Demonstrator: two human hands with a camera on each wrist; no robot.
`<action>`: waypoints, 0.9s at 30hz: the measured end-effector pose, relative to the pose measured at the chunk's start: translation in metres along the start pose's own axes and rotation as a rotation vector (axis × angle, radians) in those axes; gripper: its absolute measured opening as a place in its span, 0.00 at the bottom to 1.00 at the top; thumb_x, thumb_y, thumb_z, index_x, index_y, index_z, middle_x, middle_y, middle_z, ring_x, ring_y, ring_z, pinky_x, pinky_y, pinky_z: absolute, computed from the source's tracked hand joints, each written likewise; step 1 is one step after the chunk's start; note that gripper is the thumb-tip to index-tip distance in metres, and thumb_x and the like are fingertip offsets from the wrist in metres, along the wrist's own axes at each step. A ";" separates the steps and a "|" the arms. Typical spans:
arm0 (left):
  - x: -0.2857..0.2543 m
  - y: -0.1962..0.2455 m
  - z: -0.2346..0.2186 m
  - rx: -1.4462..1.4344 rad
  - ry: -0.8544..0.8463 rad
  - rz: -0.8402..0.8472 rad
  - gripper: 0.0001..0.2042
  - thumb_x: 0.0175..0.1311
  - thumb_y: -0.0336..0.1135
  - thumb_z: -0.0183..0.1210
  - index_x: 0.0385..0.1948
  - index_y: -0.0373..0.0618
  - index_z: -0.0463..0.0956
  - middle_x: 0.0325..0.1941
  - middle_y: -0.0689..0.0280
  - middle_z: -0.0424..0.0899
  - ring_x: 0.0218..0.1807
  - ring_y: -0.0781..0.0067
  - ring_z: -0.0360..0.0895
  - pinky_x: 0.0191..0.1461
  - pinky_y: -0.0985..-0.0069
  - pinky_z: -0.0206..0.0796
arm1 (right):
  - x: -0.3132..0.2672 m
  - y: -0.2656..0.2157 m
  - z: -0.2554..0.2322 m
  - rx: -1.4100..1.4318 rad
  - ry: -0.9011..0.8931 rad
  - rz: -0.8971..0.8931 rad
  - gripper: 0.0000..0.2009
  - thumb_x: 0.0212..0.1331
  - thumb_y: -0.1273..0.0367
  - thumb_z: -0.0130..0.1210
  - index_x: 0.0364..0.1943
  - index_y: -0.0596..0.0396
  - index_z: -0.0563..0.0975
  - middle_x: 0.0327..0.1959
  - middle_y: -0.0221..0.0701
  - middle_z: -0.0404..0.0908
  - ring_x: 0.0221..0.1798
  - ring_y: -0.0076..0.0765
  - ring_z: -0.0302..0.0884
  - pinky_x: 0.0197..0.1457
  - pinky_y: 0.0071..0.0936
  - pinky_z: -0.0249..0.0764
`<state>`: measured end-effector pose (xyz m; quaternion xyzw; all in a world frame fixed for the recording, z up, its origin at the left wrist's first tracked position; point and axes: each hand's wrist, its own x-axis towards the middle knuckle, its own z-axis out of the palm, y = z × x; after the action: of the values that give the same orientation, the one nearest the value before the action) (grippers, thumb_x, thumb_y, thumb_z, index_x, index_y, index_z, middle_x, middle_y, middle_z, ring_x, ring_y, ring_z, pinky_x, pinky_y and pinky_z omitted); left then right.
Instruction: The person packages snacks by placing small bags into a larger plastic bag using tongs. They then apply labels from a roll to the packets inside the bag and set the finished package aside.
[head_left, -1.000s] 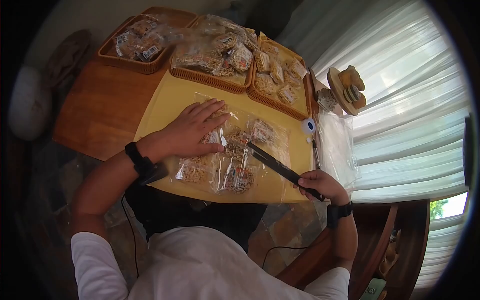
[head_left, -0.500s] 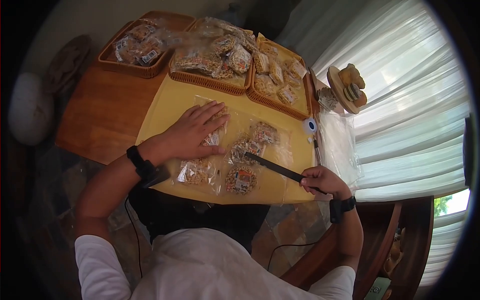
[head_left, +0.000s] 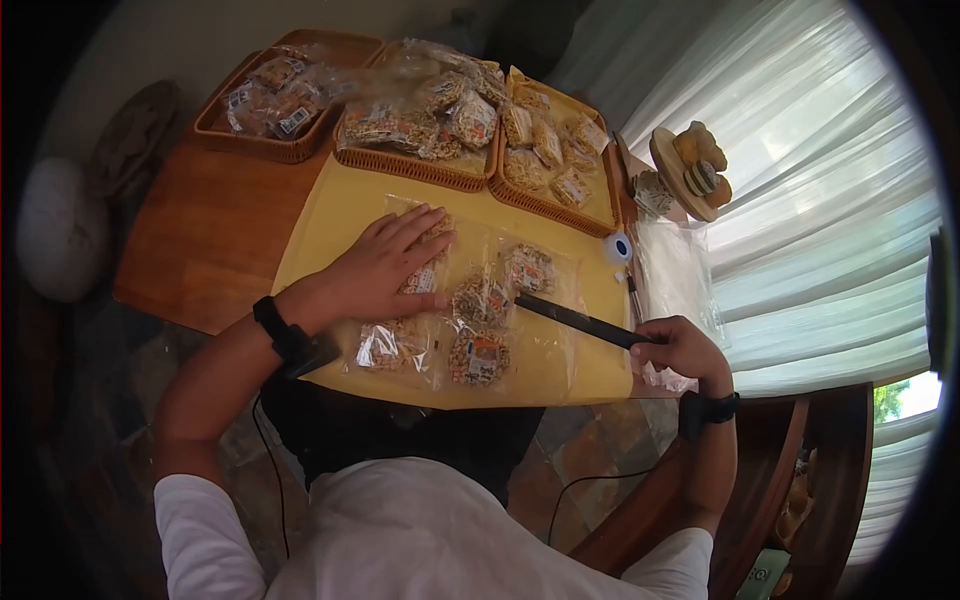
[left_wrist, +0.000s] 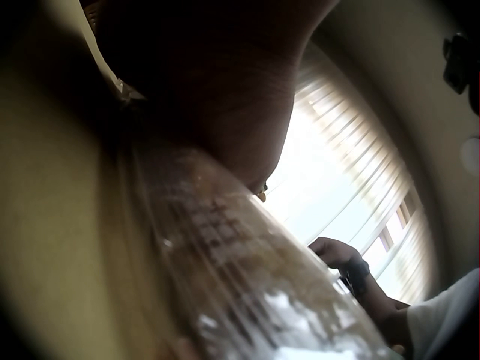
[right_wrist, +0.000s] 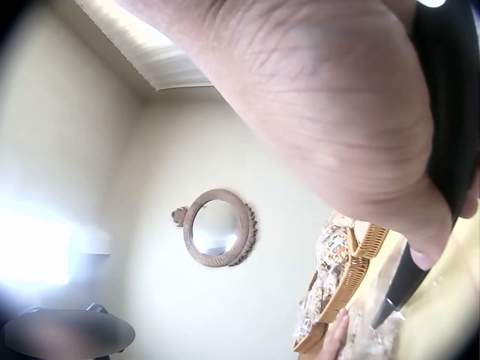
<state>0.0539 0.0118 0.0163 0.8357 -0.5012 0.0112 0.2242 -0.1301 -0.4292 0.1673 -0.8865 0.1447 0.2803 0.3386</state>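
Observation:
My left hand lies flat with fingers straight on a clear plastic bag of nut-snack packets, partly hiding them. To its right, a round packet, a middle packet and an upper packet lie under or in clear film. My right hand grips one end of a long, narrow black tool. The tool's far end reaches beside the middle packet. In the right wrist view the tool tapers to a grey tip. Shiny wrapping fills the left wrist view under the hand.
Wicker baskets of wrapped snacks, a left basket, a middle basket and a right basket, line the back of the table. A white tape roll, a pen and clear bags lie at the right, near wooden stand ornaments.
The clear film that stood wrinkled over the middle packets now lies flatter. My right hand has shifted right and farther up the table with the black tool. My left hand has stayed in place.

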 end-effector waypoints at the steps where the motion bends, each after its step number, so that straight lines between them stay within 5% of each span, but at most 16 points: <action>1: 0.000 0.000 0.000 0.002 0.000 0.001 0.44 0.74 0.66 0.60 0.83 0.46 0.59 0.89 0.46 0.52 0.90 0.41 0.48 0.88 0.45 0.44 | -0.006 0.006 -0.002 0.054 -0.016 0.018 0.11 0.71 0.65 0.70 0.43 0.61 0.88 0.26 0.23 0.84 0.29 0.16 0.77 0.33 0.24 0.72; 11: 0.001 0.002 -0.001 0.011 -0.011 -0.003 0.44 0.75 0.66 0.59 0.84 0.47 0.59 0.90 0.47 0.51 0.90 0.42 0.47 0.89 0.46 0.43 | -0.003 0.016 0.025 0.173 -0.119 0.110 0.12 0.72 0.63 0.69 0.41 0.60 0.88 0.25 0.19 0.80 0.28 0.14 0.73 0.33 0.23 0.70; 16: 0.001 0.003 -0.002 0.005 -0.009 -0.008 0.44 0.74 0.66 0.59 0.83 0.47 0.59 0.90 0.47 0.51 0.90 0.42 0.47 0.89 0.46 0.43 | 0.007 0.014 0.030 -0.001 -0.007 0.027 0.12 0.72 0.63 0.69 0.43 0.60 0.88 0.25 0.19 0.80 0.28 0.13 0.74 0.32 0.21 0.69; 23: 0.001 0.003 -0.001 0.010 -0.005 -0.004 0.45 0.74 0.67 0.59 0.84 0.47 0.59 0.90 0.47 0.52 0.90 0.41 0.47 0.89 0.46 0.43 | -0.002 0.011 0.020 0.187 -0.035 0.001 0.08 0.72 0.69 0.68 0.46 0.61 0.88 0.29 0.22 0.85 0.28 0.16 0.77 0.33 0.21 0.73; 27: 0.000 0.003 -0.001 0.009 -0.008 -0.007 0.45 0.74 0.66 0.60 0.84 0.47 0.59 0.90 0.47 0.52 0.90 0.41 0.47 0.88 0.46 0.43 | 0.008 0.018 0.033 0.133 -0.136 -0.043 0.12 0.73 0.63 0.69 0.41 0.59 0.87 0.24 0.18 0.79 0.24 0.13 0.70 0.28 0.20 0.65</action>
<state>0.0522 0.0110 0.0185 0.8386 -0.4990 0.0095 0.2184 -0.1450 -0.4200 0.1330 -0.8438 0.1204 0.3223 0.4120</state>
